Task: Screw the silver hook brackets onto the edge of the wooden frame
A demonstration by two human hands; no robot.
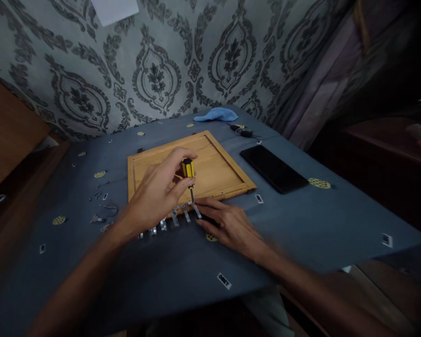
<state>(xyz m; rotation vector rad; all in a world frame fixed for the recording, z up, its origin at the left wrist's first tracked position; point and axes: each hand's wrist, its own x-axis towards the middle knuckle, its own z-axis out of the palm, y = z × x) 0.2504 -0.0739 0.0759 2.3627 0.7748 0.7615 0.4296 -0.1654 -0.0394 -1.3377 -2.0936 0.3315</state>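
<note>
Tablecloth (pixel 154 285), blue-grey, comes nearest, w/ a small white printed label (pixel 224 281); its dark letters are maybe "OBEY", but I cannot read them w/ certainty. Next is the R hand (pixel 231 227), low, palm down, w/ fingers partly bent; they touch the rightmost clip of the metal clips (pixel 174 218). Whether they pinch it, I cannot tell. These clips stand in a row along the near edge of the wooden panel (pixel 215 164), sticking out toward the person, btwn and below the two hands; the L hand covers some of the view. L hand (pixel 157 187) is closed around the yellow-black handle of the screwdriver (pixel 188 169), held approx. upright, tip down at the rightmost clip, just beside the R fingertips. The panel is like a shallow tray, w/ a raised frame around its flat middle. On the L side lie small metal pcs (pixel 97 218) and, a bit farther, tiny screws (pixel 97 193). R of the panel, the black phone (pixel 273 168) lies flat. Behind it are a dark corded item (pixel 243 132) and a blue cloth (pixel 216 114), near the patterned wall covering (pixel 157 79).
</note>
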